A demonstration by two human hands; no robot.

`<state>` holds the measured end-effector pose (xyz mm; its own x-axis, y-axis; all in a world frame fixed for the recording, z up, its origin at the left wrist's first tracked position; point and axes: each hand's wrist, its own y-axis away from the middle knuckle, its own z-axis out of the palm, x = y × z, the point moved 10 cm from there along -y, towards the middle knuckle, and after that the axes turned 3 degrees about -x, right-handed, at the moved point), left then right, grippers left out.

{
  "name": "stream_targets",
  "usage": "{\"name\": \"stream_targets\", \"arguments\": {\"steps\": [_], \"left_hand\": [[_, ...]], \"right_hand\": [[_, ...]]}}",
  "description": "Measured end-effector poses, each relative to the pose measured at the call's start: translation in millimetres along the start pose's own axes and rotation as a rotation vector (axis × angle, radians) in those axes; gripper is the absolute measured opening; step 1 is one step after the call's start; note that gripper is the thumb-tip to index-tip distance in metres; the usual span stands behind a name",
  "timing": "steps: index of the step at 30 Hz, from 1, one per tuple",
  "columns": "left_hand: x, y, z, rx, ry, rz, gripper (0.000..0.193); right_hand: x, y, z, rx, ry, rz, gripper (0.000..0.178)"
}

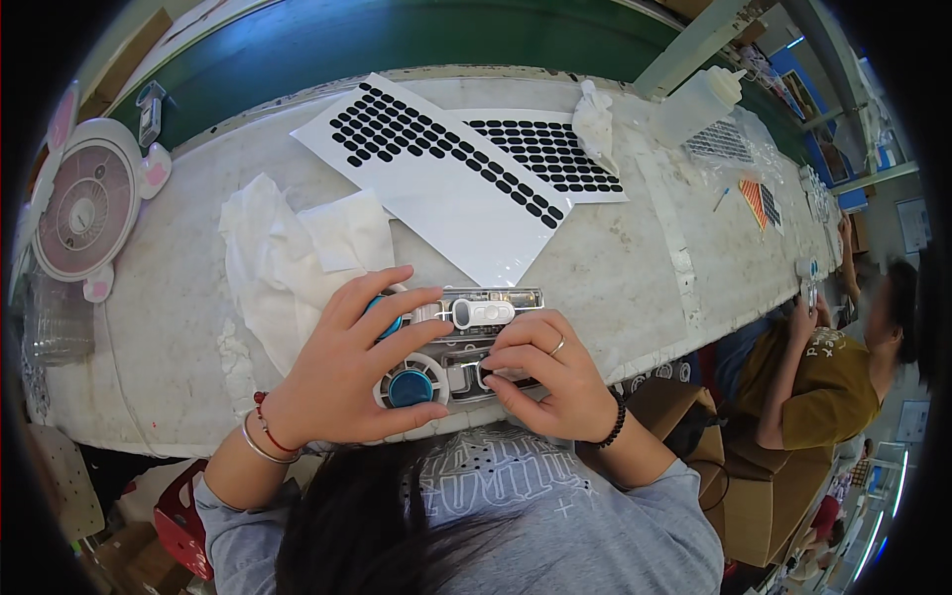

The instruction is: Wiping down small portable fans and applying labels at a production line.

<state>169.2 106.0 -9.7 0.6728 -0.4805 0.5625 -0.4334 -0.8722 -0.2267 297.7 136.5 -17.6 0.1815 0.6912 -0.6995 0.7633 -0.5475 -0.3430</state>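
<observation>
From the head view, seemingly worked at setting a small dark oval piece (484, 373) on the nearer clear-bodied, blue-centred device (460, 377), probably needing steady pressure next. Held the left hand (342, 362) spread over that device and its farther twin (484, 314) on the pale, stained surface (169, 327); apparently pinched the piece between thumb and fingertips of the right hand (555, 382).

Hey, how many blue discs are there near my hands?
2. The nearer blue disc is beside the thumb of your left hand; the farther blue disc is partly covered by that hand's fingers. More could be hidden underneath.
</observation>
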Motion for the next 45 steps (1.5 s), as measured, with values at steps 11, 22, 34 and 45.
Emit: {"name": "stream_targets", "arguments": {"steps": [11,22,34,45], "left_hand": [[0,2,0,-0.002,-0.003,-0.007,0.058],[3,-1,1,-0.009,-0.013,-0.002,0.060],[-42,20,-32,0.317,0.337,-0.256,0.036],[-51,22,-5,0.173,0.330,-0.364,0.046]], "right_hand": [[-13,7,5,-0.003,0.172,-0.155,0.026],[-13,12,0,-0.126,0.238,-0.273,0.041],[20,-12,7,-0.388,0.116,-0.048,0.071],[9,-33,17,-0.258,-0.006,-0.198,0.069]]}}
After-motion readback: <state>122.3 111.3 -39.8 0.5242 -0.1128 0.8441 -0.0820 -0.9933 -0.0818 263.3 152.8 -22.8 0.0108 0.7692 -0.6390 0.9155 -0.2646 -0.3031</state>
